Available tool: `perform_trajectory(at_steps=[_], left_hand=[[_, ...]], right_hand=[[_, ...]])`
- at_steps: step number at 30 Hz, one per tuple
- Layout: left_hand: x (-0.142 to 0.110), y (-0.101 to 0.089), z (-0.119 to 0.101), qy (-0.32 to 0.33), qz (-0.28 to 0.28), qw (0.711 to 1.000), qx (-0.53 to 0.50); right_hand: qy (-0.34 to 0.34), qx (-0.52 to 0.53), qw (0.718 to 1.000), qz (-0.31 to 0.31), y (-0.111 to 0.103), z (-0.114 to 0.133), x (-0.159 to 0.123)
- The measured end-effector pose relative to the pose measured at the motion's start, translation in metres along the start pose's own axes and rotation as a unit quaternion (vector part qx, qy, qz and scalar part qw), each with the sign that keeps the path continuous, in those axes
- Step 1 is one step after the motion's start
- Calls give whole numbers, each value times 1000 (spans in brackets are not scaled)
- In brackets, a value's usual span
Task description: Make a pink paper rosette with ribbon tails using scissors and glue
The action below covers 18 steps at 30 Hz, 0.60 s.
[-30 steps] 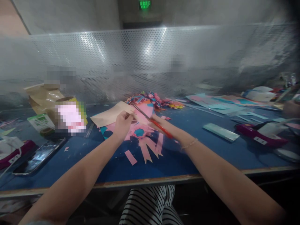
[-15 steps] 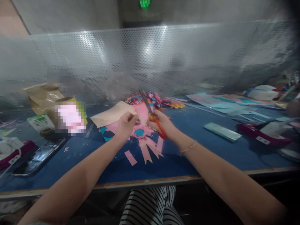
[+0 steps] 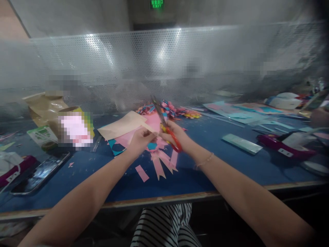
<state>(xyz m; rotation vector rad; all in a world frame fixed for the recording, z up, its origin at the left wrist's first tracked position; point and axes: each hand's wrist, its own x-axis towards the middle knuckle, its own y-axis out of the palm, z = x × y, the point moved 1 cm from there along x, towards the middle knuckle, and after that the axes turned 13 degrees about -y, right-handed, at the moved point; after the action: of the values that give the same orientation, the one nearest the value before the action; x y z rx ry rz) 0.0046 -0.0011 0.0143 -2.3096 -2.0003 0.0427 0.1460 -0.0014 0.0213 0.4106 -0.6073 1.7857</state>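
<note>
While the blue worktop point(image 3: 195, 183) runs right across the view, the work lies around its middle, nearer the front edge than the back. A large beige sheet point(image 3: 123, 125) rests left of centre on it, overlapping pink paper point(image 3: 128, 136) and a blue piece point(image 3: 113, 144) with a rounded cut-out; toward the back edge spreads a heap of mixed paper scraps point(image 3: 168, 109). The left hand point(image 3: 143, 137) has its thumb and fingers drawn into a pinch at the rosette point(image 3: 152, 146), partly hiding it; whatever is between the tips is too blurred to tell. The right hand point(image 3: 177, 132) grips the scissors point(image 3: 162, 117) by their red and yellow handles, blades pointing toward the back edge; whether the blades are parted cannot be made out. The rosette, pink around a blue centre, lies between the wrists, its notched pink tails point(image 3: 158, 167) reaching toward the front edge, and a small loose pink strip point(image 3: 142, 173) lies left of them. Good handling here, I would judge, means keeping the blades aimed away from the pinching fingers, pressing lightly so the pink rim is not crushed, and steadying the paper so the tails neither crease nor slide.
</note>
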Motion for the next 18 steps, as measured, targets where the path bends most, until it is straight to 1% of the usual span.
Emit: perform_trajectory(at_steps=[3, 6, 9, 12, 14, 18], left_hand=[[4, -4, 0, 0, -11, 1000, -9], [8, -7, -1, 19, -39, 998, -39], [11, -10, -1, 37, -66, 994, -75], [14, -13, 1, 50, -81, 990, -101], [15, -14, 2, 60, -79, 990, -98], [15, -14, 1, 69, -72, 991, -90]], right_hand=[[-5, -15, 1000, -7, -2, 1, 0], [-8, -54, 998, -4, -6, 4, -2], [-9, -110, 993, 34, -12, 3, -4], [-26, -173, 982, 77, -18, -4, -5], [-25, -201, 973, 108, -19, -10, -4], [-1, -214, 964, 159, -18, -15, -4]])
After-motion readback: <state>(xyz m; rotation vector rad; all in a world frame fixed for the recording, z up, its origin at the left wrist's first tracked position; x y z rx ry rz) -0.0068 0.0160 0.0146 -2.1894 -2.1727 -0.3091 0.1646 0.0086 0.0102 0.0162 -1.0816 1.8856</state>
